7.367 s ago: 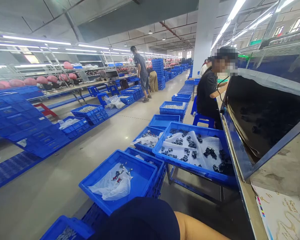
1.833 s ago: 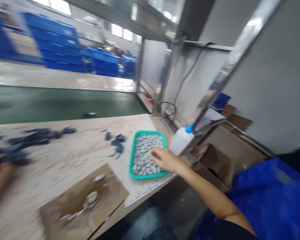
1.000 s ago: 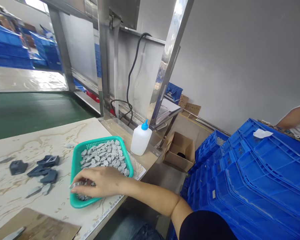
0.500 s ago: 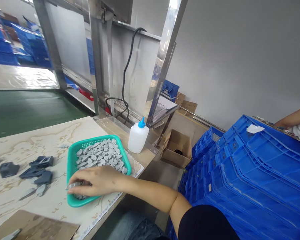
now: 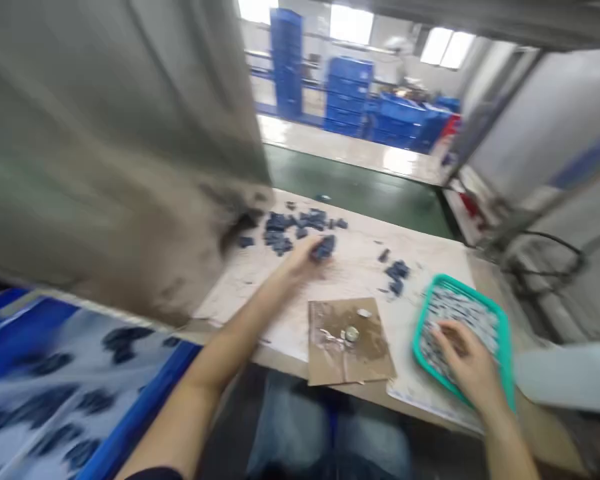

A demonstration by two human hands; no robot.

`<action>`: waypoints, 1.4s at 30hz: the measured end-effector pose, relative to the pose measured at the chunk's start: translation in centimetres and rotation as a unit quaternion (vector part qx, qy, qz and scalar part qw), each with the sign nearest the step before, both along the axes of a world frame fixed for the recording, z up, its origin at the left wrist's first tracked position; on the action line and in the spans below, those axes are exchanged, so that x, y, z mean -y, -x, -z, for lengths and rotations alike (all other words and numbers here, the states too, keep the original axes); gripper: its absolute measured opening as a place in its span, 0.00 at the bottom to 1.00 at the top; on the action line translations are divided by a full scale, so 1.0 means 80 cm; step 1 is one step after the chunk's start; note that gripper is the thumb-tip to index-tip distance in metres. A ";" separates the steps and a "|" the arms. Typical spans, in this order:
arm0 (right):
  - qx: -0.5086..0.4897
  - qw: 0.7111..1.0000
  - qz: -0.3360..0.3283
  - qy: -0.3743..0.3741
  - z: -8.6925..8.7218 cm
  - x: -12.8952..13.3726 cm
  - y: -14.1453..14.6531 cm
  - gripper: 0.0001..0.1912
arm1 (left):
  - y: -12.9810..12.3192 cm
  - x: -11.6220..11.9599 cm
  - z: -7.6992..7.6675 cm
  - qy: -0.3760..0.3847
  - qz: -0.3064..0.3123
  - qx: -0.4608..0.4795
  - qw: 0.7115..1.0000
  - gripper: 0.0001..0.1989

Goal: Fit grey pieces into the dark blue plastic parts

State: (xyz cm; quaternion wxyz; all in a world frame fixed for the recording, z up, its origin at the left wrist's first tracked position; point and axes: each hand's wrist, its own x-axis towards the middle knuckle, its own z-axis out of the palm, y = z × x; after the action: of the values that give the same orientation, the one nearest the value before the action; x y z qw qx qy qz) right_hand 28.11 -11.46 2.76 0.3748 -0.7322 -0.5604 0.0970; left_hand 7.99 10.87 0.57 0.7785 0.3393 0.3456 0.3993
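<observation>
My left hand [image 5: 307, 259] is closed on a dark part [image 5: 324, 248] above the white tabletop, just in front of a cluster of dark parts [image 5: 279, 230]. Over the green basket [image 5: 504, 347], which holds many small grey pieces [image 5: 463, 308], my right hand [image 5: 463, 353] has its fingers bent together; blur hides what they hold. A brown cardboard sheet [image 5: 325, 367] lies between the hands, with a small round item [image 5: 351, 334] on it. A smaller group of dark parts [image 5: 397, 275] rests left of the basket.
At the lower left stands a blue crate [image 5: 145, 393] with dark parts in it. A grey panel [image 5: 130, 167] borders the table on the left. A whitish bottle [image 5: 570, 377] is right of the basket. Behind the table runs a green surface [image 5: 355, 183].
The view has swung left, bringing my left hand with a dark part, the left crate and the whole cardboard into sight. My right hand remains at the basket.
</observation>
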 end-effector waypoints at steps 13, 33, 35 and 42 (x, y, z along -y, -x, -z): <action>-0.145 0.975 0.144 0.081 0.004 -0.009 -0.011 0.18 | 0.054 -0.028 0.019 -0.342 -0.082 -0.375 0.858 0.12; -0.124 0.981 0.128 0.080 0.010 -0.007 -0.015 0.19 | 0.066 -0.038 0.031 -0.436 -0.041 -0.506 0.743 0.14; -0.127 0.980 0.126 0.087 0.012 -0.006 -0.017 0.19 | 0.066 -0.036 0.030 -0.432 -0.058 -0.523 0.733 0.15; -0.099 0.987 0.107 0.068 0.011 -0.005 -0.014 0.20 | 0.061 -0.039 0.043 -0.446 -0.093 -0.526 0.718 0.18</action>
State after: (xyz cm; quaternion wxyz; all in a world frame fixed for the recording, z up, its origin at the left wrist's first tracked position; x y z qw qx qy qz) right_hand 29.23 -11.07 1.89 0.3860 -0.7985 -0.4309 0.1666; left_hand 3.09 14.00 -2.91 0.1885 0.7685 0.5117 0.3347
